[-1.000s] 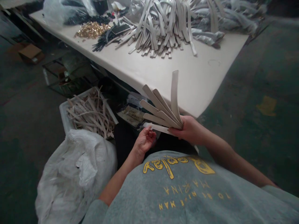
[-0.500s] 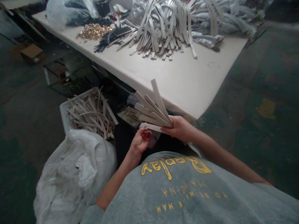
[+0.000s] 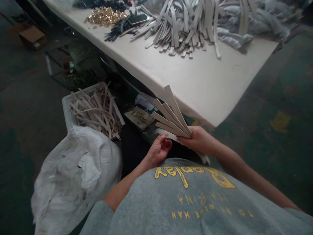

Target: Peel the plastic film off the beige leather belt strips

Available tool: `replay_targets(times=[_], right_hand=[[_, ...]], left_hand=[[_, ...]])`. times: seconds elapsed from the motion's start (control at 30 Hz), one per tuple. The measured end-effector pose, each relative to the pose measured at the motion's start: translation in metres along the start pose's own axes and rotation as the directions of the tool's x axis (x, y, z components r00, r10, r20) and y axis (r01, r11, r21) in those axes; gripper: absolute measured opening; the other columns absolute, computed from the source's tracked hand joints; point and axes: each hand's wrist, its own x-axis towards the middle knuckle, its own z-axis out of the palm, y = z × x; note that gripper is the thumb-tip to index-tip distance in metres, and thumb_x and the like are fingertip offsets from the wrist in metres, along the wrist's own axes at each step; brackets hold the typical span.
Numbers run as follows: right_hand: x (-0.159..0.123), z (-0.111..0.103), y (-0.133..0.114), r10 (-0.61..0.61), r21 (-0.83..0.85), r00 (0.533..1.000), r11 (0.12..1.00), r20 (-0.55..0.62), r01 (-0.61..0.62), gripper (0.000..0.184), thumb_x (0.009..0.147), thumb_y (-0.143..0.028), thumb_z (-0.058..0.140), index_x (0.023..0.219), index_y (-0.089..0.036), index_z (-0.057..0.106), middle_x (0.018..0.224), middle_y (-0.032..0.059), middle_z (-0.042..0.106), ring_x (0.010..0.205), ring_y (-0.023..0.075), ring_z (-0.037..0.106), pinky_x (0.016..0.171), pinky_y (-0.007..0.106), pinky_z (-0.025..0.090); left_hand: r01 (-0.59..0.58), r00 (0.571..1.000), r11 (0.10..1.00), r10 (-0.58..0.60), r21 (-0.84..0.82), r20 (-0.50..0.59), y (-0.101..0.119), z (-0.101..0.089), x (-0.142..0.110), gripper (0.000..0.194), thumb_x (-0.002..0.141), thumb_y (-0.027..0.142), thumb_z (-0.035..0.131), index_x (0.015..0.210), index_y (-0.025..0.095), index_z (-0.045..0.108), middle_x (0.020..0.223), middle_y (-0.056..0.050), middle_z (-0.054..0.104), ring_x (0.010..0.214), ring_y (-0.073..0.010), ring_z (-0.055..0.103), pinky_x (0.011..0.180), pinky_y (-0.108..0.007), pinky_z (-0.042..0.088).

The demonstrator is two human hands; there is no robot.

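Observation:
My right hand (image 3: 201, 140) is closed around a fanned bundle of several pale grey-beige straps (image 3: 171, 114). Their rounded ends spread up and to the left, and one stands more upright than the others. Below the fan a whiter strap (image 3: 172, 136) runs across toward my left hand (image 3: 160, 148). The thumb and fingertips of that hand are pinched at the whiter strap's left part, the other fingers curled. Its far end lies above my lap and is partly hidden by my fingers.
A white table (image 3: 195, 85) bears a heap of grey straps (image 3: 181, 29), gold metal pieces (image 3: 105, 16) and dark strips (image 3: 117, 31). At my left stand a bin (image 3: 67, 112) of strap scraps and a large white sack (image 3: 78, 182). A labelled packet (image 3: 139, 118) lies under the table edge.
The strap bundle and both hands shifted left, then back right in view, while the camera turned slightly. The upright strap now leans more to the left. Both hands keep their hold.

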Motion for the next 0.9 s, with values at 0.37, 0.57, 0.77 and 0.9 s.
replay_targets(times=[0.37,0.57,0.77,0.9], right_hand=[[0.022,0.013,0.008,0.059,0.018,0.998,0.998,0.011,-0.059,0.023,0.080,-0.041,0.056,0.079,-0.018,0.057,0.060,-0.0018,0.059,0.051,0.0137,0.053,0.049,0.024,0.039],[0.013,0.005,0.006,0.003,0.010,1.000,1.000,0.011,-0.003,0.022,0.078,-0.039,0.059,0.078,-0.017,0.061,0.067,-0.0004,0.063,0.059,0.0142,0.055,0.057,0.025,0.043],[0.033,0.019,0.005,-0.054,-0.016,0.997,0.998,-0.048,0.053,0.019,0.079,-0.036,0.056,0.076,-0.017,0.059,0.066,-0.0008,0.060,0.062,0.0133,0.052,0.057,0.022,0.040],[0.019,0.006,0.007,-0.043,0.092,0.997,0.995,0.065,0.037,0.018,0.079,-0.035,0.058,0.080,-0.017,0.061,0.069,0.0006,0.066,0.062,0.0146,0.058,0.058,0.024,0.044]], left_hand=[[-0.032,0.994,0.998,0.027,0.052,0.108,-0.003,-0.004,0.006,0.018,0.074,0.007,0.076,0.077,0.014,0.060,0.063,0.005,0.060,0.051,-0.0048,0.055,0.060,-0.019,0.054],[-0.072,0.997,0.996,0.071,0.045,0.026,0.011,-0.007,0.007,0.015,0.078,0.004,0.070,0.075,0.013,0.058,0.062,0.005,0.058,0.048,-0.0036,0.052,0.058,-0.018,0.053],[-0.111,0.990,0.987,0.099,0.118,0.100,0.009,-0.002,0.000,0.016,0.077,0.007,0.073,0.074,0.015,0.059,0.063,0.005,0.061,0.049,-0.0046,0.055,0.059,-0.019,0.053],[-0.173,0.985,0.982,0.171,0.074,0.034,0.021,-0.004,0.002,0.014,0.080,0.004,0.067,0.077,0.015,0.059,0.060,0.005,0.060,0.049,-0.0049,0.055,0.058,-0.018,0.053]])
